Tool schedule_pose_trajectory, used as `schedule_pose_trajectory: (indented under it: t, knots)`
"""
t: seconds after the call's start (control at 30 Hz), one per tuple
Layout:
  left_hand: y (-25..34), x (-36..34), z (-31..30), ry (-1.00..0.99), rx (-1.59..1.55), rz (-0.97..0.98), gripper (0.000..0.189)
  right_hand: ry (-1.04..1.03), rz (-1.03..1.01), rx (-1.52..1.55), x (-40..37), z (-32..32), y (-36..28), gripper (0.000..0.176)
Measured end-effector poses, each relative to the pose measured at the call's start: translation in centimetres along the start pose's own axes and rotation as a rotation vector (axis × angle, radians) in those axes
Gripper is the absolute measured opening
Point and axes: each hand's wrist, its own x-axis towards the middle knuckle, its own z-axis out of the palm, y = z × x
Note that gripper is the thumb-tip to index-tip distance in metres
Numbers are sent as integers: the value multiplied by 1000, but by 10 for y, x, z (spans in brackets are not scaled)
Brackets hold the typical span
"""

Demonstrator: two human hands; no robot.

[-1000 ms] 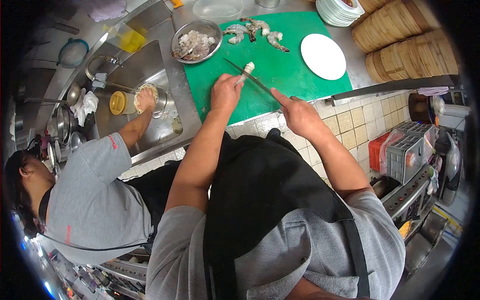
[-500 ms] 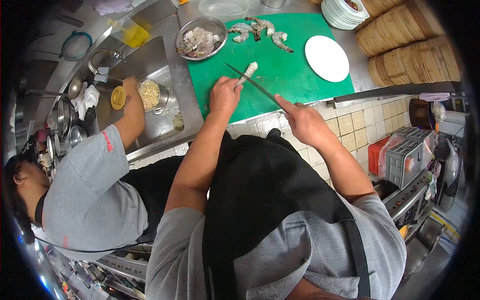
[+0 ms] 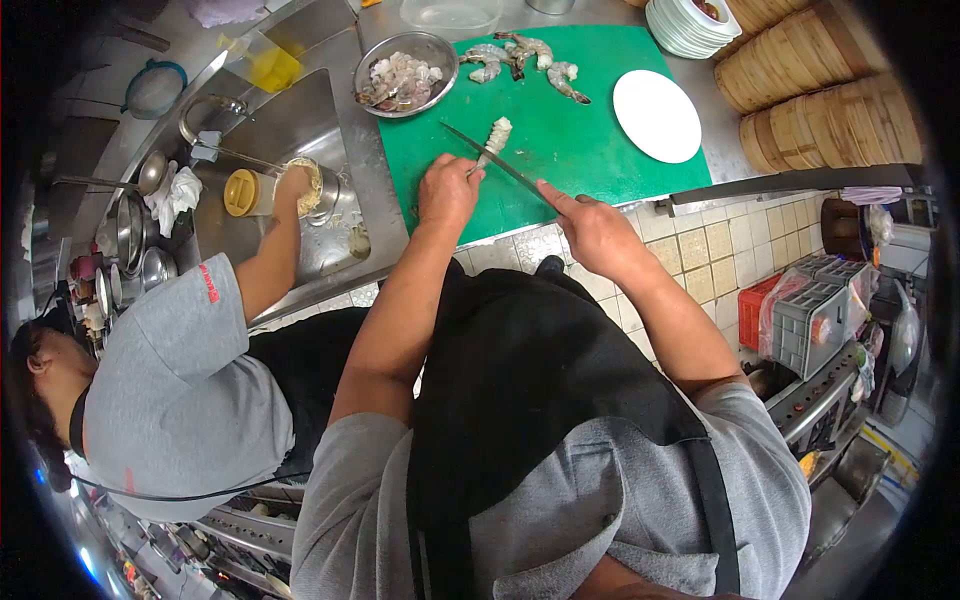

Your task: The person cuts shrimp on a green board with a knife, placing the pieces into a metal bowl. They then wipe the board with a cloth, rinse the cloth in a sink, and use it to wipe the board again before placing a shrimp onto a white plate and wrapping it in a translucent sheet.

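Observation:
On the green cutting board [image 3: 590,150], my left hand [image 3: 449,190] pinches the tail end of a peeled shrimp [image 3: 496,136], which points away from me. My right hand [image 3: 596,231] grips a knife [image 3: 505,167] by its handle. The blade lies slantwise across the shrimp, just beyond my left fingertips. Several more shrimp [image 3: 541,53] with their tails on rest at the board's far edge. To their left, a metal bowl [image 3: 447,88] of shrimp overlaps the board's corner.
A white plate [image 3: 657,116] sits on the board's right side. Bamboo steamers [image 3: 830,125] and stacked white dishes [image 3: 690,28] stand beyond it. At left, a co-worker's hand [image 3: 292,186] reaches into a container of pale shreds in the sink [image 3: 345,140].
The knife and my right hand have shifted slightly left, and the shrimp's front end has moved a little nearer the board's left side. The co-worker's hand has moved right onto the shreds.

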Motion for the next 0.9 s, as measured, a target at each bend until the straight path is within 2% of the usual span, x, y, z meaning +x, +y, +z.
schedule_pose_trajectory:
  t: [0.17, 0.53, 0.63, 0.7, 0.73, 0.8, 0.9]
  knots:
    - [-3, -1, 3, 25, -24, 22, 18, -68, 32, 1, -8, -6, -4, 54]
    - [-2, 0, 3, 33, -25, 24, 18, -22, 28, 122, 5, 5, 3, 55]
    - [8, 6, -1, -59, 10, -37, 25, 17, 52, 135, 2, -11, 3, 53]
    - [18, 12, 3, 91, 130, 31, 31, 30, 97, 112, -4, -21, 10, 52]
    - [20, 17, 4, 91, 129, 30, 31, 33, 130, 54, -5, -24, 18, 52]
    - [24, 31, 9, -41, 253, 53, 35, 20, 181, -42, -7, -28, 37, 50]
    - [24, 41, 12, -77, 247, -2, 32, 5, 192, -98, -4, -30, 50, 49]
